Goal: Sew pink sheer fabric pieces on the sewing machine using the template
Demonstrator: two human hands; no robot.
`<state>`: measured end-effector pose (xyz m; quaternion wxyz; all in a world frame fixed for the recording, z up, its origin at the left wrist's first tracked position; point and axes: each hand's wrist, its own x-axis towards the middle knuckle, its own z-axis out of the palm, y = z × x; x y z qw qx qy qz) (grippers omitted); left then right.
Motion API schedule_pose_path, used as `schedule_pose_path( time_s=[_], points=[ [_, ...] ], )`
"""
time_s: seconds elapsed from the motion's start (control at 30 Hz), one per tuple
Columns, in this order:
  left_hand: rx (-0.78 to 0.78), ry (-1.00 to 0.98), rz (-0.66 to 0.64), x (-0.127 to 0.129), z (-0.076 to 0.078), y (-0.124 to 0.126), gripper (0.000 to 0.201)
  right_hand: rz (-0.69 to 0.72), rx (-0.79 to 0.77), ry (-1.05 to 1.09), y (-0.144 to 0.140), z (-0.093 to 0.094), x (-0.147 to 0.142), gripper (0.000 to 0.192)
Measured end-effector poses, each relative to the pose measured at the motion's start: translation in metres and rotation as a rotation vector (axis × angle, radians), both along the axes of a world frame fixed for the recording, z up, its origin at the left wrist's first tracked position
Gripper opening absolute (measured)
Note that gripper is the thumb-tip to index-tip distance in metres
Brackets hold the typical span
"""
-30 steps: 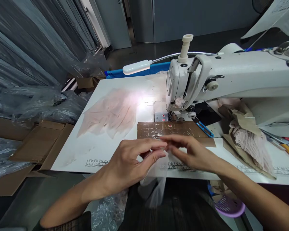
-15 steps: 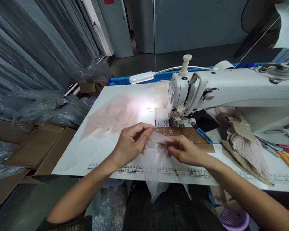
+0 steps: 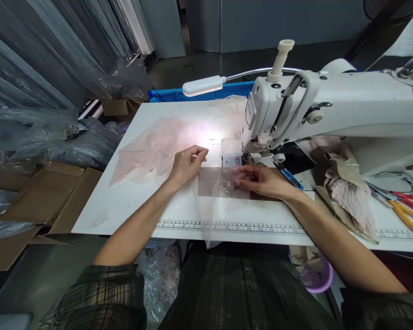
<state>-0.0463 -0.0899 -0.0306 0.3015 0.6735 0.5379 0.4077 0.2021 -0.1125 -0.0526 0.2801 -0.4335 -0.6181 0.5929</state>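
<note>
A pale pink sheer fabric piece [image 3: 223, 183] lies spread between my hands, its lower end drooping over the table's front edge. My left hand [image 3: 187, 167] is closed in a pinch at its upper left corner. At the right side, my right hand [image 3: 259, 179] has thumb and fingers closed on the fabric near the presser foot. A brown strip [image 3: 266, 197] shows through and beside the cloth. Just beyond my right hand stands the sewing machine [image 3: 261, 112], its metal plate [image 3: 231, 160] with red marks left of the needle area.
More pink sheer fabric [image 3: 151, 146] lies on the left of the white table [image 3: 124, 211]. A blue thread snipper [image 3: 292, 178] is behind my right hand. Scissors [image 3: 404, 211] and a bundled fabric strip [image 3: 351, 201] lie at right. A lamp [image 3: 203, 85] shines above; cardboard boxes [image 3: 43, 195] stand left.
My hands have moved forward toward the machine and a little apart. The sheer fabric, bunched between them before, now lies flatter over the brown strip. The view has shifted slightly.
</note>
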Motion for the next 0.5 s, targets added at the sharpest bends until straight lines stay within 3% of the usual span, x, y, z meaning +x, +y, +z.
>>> schedule_pose_path(
  time_s=[0.1,0.2,0.5],
  points=[
    [0.009,0.023,0.013,-0.002,-0.003,-0.001,0.028,0.087,0.016,-0.052,-0.004,0.005,0.005,0.047],
    [0.020,0.049,0.010,-0.002,0.000,-0.004,0.027,0.093,0.021,-0.096,-0.006,0.008,0.008,0.043],
    [0.120,0.048,0.033,-0.004,0.010,-0.013,0.023,-0.195,0.007,0.062,-0.001,-0.004,0.010,0.031]
  ],
)
